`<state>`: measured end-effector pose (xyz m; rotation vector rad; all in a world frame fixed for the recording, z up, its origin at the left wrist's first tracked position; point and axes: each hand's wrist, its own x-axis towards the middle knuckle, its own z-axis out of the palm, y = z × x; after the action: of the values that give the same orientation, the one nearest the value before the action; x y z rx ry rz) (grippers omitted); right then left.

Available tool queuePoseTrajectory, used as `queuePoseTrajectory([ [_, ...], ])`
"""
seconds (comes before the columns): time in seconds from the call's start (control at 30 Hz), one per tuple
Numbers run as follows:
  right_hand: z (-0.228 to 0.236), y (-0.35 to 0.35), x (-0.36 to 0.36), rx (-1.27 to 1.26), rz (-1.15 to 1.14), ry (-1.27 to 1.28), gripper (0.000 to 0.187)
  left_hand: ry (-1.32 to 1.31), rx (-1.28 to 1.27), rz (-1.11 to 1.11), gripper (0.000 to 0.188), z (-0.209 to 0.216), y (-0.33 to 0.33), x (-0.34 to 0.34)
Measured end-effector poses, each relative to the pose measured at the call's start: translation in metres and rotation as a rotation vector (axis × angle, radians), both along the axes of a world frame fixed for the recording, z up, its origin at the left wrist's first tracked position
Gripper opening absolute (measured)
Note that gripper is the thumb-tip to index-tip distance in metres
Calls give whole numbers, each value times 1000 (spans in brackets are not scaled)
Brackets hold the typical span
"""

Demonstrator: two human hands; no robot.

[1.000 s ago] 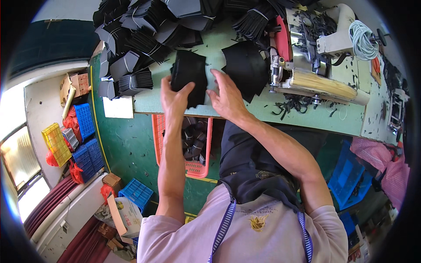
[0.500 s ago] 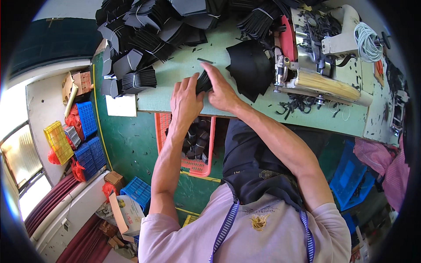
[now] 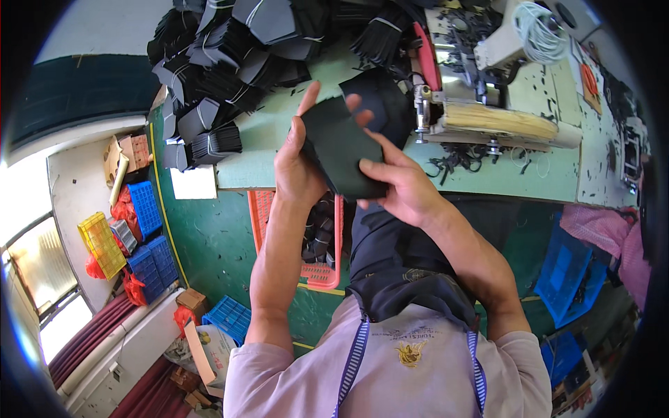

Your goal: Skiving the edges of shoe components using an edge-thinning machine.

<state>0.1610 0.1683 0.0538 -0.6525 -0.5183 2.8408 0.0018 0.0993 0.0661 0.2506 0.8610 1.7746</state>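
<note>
Between my two hands, over the table's front edge, is a stack of black cut pieces (image 3: 343, 148) that look like leather, its broad face turned up. My left hand (image 3: 298, 160) supports it from the left, the thumb along its edge and some fingers hidden behind it. On the lower right corner, my right hand (image 3: 408, 182) pinches with its thumb on top and its fingers underneath. Just beyond the stack lie larger loose black pieces (image 3: 385, 101) on the pale green table (image 3: 268, 115).
Tied bundles of black pieces (image 3: 209, 76) crowd the table's back left. A sewing-type machine (image 3: 502, 52) stands at the right with black scraps (image 3: 463, 161) before it. An orange-pink basket (image 3: 322, 277) holding dark pieces sits below the edge; blue crates (image 3: 568, 272) stand lower right.
The stack has come off the table toward me and now shows its broad face instead of its edge. Both hands have moved nearer with it; my right thumb now lies on top.
</note>
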Motion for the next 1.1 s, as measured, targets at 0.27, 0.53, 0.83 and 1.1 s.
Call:
queuePoseTrajectory([
  [0.27, 19, 21, 50, -96, -327, -44, 38, 258, 77, -215, 76, 14, 55, 73],
  [0.53, 18, 31, 97, 171, -352, -269, 41, 305, -261, -636, 56, 34, 102, 42],
  [0.83, 6, 44, 102, 116, -533, -305, 33, 1287, -546, -880, 37, 30, 163, 46],
  [1.1, 16, 58, 105, -32, -558, -395, 28, 1467, -561, -847, 40, 35, 185, 56],
])
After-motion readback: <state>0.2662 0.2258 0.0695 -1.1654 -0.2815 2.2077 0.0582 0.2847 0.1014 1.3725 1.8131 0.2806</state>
